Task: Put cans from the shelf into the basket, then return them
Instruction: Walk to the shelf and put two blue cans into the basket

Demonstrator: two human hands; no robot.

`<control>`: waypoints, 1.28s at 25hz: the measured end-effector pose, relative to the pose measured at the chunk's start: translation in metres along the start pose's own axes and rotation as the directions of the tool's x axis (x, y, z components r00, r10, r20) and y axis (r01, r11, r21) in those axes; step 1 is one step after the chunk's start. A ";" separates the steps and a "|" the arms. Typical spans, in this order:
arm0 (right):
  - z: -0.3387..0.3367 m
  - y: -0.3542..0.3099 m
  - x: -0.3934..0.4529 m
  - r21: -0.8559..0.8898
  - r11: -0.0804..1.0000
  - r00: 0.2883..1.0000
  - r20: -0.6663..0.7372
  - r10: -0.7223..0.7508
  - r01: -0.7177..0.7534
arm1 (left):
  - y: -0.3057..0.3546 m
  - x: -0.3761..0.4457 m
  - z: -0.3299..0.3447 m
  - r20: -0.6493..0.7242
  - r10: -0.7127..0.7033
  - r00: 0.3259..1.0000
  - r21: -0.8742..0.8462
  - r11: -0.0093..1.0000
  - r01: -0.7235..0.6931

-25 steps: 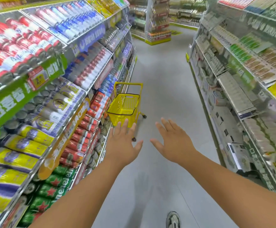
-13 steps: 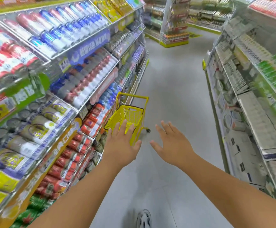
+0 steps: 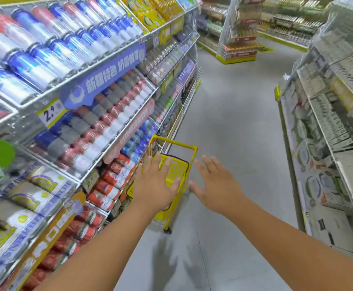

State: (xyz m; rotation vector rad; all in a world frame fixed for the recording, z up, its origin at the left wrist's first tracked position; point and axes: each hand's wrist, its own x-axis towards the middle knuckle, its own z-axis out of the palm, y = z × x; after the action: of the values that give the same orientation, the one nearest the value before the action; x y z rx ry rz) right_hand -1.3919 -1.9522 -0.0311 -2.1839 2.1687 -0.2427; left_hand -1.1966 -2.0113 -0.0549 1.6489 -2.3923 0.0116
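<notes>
A supermarket aisle runs ahead, its grey floor (image 3: pixel 230 106) between stocked shelves. Over the last second the yellow basket (image 3: pixel 174 171) has drawn much closer, standing beside the left shelf (image 3: pixel 83 177) of cans (image 3: pixel 108 181). The left hand (image 3: pixel 156 185) and right hand (image 3: pixel 217 185) reach forward, fingers spread, holding nothing, so picking seems about to begin.

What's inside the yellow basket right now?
No cans show in the visible part of the yellow basket, only mesh wall and dark rim. The left hand covers the near side, so its floor is mostly hidden.
</notes>
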 end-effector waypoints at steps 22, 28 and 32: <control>0.044 0.039 0.359 0.019 0.791 0.781 0.144 -0.607 0.611 | -0.038 0.191 0.062 -0.097 -0.644 0.759 0.059 0.757 0.650; 0.058 -0.013 0.414 0.060 0.709 0.690 0.189 -0.699 0.702 | -0.099 0.204 0.073 -0.089 -0.731 0.676 0.035 0.676 0.736; 0.062 -0.039 0.450 0.115 0.679 0.653 0.200 -0.730 0.725 | -0.128 0.217 0.065 -0.068 -0.789 0.611 0.065 0.608 0.791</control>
State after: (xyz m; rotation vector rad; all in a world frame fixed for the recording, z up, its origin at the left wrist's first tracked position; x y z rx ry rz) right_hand -1.3431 -2.4054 -0.0530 -2.7841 1.0486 -0.0273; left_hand -1.1639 -2.2672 -0.0919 2.5799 -1.4301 -0.0098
